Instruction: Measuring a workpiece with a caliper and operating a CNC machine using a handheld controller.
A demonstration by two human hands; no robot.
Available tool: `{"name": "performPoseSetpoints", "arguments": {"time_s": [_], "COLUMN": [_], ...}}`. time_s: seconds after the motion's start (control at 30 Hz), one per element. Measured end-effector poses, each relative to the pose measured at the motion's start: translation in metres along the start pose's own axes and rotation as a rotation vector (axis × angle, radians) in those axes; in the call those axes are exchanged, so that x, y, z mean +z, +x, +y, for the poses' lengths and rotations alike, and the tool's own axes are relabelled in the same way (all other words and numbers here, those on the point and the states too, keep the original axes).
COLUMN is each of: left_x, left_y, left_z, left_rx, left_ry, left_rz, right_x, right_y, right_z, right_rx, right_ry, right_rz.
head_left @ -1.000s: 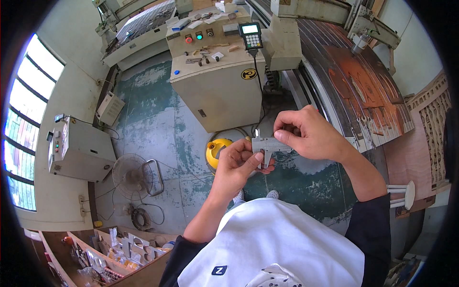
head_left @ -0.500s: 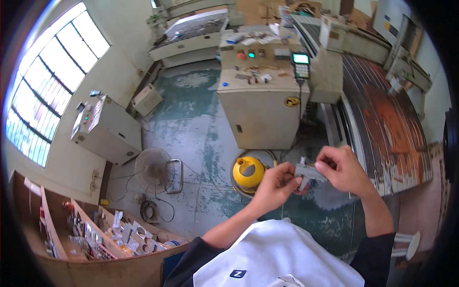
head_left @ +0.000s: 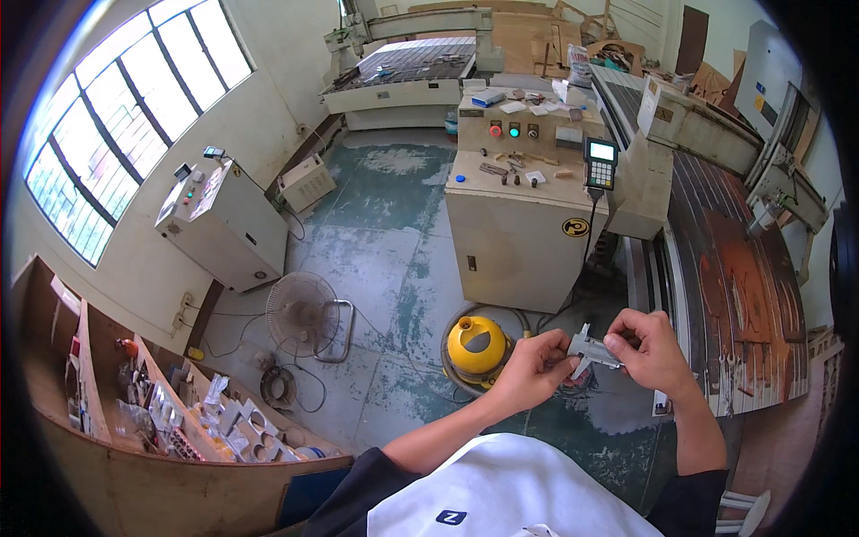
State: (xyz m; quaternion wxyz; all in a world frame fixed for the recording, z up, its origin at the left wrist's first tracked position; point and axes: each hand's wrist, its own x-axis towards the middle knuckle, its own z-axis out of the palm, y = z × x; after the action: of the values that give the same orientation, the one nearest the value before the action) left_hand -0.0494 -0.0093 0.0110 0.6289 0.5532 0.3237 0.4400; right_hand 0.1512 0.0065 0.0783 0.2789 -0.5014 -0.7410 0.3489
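Observation:
Above the floor in front of me, a grey metal vernier caliper [head_left: 592,349] lies across between both hands. The fingers of my right hand [head_left: 651,355] close round its beam at the right end. My left hand [head_left: 540,365] is closed in a pinch at the jaw end; whether a small piece sits between those fingertips is hidden. Below and left of the caliper, a yellow round canister [head_left: 476,345] with a hose stands on the floor.
A control cabinet [head_left: 519,246] with buttons and a handheld keypad [head_left: 600,163] stands ahead. On the right is a slatted machine bed [head_left: 707,192] bearing a reddish-brown board [head_left: 739,268]. A floor fan [head_left: 302,313] and a divided wooden bin [head_left: 179,474] are at left.
My view has tilted up, so the room sits lower in the picture. The caliper has shifted slightly right and down, still between both hands.

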Motion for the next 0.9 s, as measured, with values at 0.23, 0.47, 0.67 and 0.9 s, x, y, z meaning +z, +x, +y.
{"name": "performPoseSetpoints", "arguments": {"time_s": [0.23, 0.47, 0.67, 0.9], "left_x": [0.0, 0.003, -0.008, -0.067], "left_y": [-0.002, -0.004, -0.015, -0.037], "left_z": [0.002, -0.004, 0.002, -0.007], "left_rx": [-0.003, 0.003, -0.021, -0.017], "left_ry": [0.028, 0.002, 0.103, 0.244], "left_rz": [-0.004, 0.037, 0.132, 0.286], "right_x": [0.0, 0.003, 0.021, 0.081], "right_y": [-0.001, -0.003, 0.012, 0.056], "right_z": [0.003, 0.0, 0.005, 0.007], "right_rx": [-0.063, -0.035, -0.065, -0.089], "right_ry": [-0.029, 0.0, 0.022, 0.088], "right_rz": [0.002, 0.016, -0.014, -0.117]}}
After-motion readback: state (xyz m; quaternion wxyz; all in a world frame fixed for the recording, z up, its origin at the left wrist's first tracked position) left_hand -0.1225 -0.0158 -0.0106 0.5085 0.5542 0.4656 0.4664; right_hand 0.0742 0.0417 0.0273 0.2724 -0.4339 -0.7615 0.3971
